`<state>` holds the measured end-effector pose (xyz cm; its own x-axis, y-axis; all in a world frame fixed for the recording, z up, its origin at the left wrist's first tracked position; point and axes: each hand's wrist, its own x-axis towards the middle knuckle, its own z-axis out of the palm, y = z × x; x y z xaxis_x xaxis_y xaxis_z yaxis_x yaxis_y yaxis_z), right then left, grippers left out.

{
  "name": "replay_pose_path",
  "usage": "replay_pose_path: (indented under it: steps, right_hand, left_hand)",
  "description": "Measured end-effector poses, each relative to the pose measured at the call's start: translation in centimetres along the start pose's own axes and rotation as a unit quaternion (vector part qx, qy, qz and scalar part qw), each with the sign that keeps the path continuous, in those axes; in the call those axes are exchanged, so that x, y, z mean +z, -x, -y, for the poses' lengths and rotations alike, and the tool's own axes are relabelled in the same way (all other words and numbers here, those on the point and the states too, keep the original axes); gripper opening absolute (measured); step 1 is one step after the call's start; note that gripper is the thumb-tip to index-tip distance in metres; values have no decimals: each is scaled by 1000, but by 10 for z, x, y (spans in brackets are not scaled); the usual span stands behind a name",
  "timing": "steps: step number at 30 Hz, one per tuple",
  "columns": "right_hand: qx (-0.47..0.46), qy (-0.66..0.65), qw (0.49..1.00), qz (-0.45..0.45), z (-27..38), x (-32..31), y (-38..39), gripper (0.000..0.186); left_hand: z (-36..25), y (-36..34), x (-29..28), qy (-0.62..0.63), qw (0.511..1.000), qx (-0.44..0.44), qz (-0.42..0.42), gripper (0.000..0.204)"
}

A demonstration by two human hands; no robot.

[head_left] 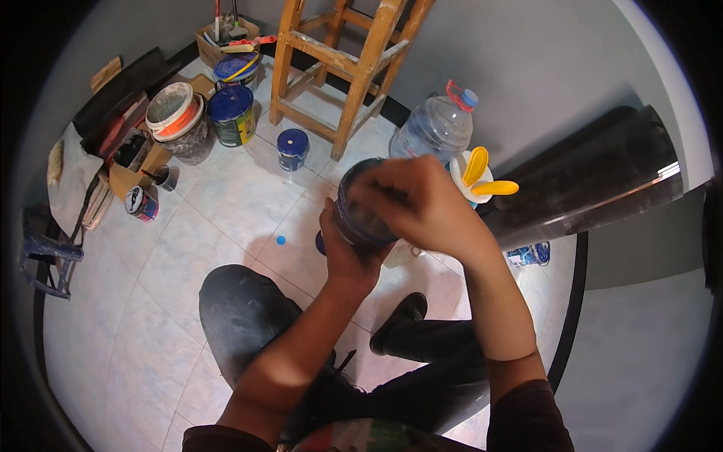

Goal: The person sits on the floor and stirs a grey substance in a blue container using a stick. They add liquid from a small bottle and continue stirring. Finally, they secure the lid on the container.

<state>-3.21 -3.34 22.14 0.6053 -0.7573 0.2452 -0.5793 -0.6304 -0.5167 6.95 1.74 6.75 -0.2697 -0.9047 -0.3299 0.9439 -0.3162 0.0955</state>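
Note:
My left hand is wrapped round the side and bottom of a dark blue round can, holding it up above my bent legs. My right hand is over the can's top, fingers curled down at its opening; what they grip, if anything, is hidden. Beyond the can stand a large clear plastic bottle with a red handle and a white container with two yellow handled items on top. A small blue cap lies on the tiles left of my hands.
Paint buckets, a small blue tub and cartons with tools stand along the back and left. A wooden stool rises behind. A long dark glossy roll leans at the right wall. A blue metal object sits far left.

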Motion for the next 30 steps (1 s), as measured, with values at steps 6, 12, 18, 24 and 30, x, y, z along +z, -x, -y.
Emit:
replay_pose_path:
  steps: [6, 12, 18, 24, 30]
  right_hand:
    - [32, 56, 995, 82, 0, -15, 11, 19]
    - [70, 107, 992, 5, 9, -14, -2, 16]
    - [-5, -73, 997, 2, 11, 5, -2, 14]
    - [52, 55, 996, 55, 0, -11, 10, 18]
    - [99, 152, 983, -29, -3, -6, -5, 18]
  left_hand:
    - [-4, -1, -6, -15, 1000, 11, 16, 73]
    - [0, -1, 1, -3, 1000, -2, -7, 73]
    - [-4, -3, -5, 9, 1000, -5, 18, 74]
    - [-3, -1, -2, -15, 1000, 6, 20, 77]
    - [-2, -6, -4, 9, 1000, -3, -6, 73]
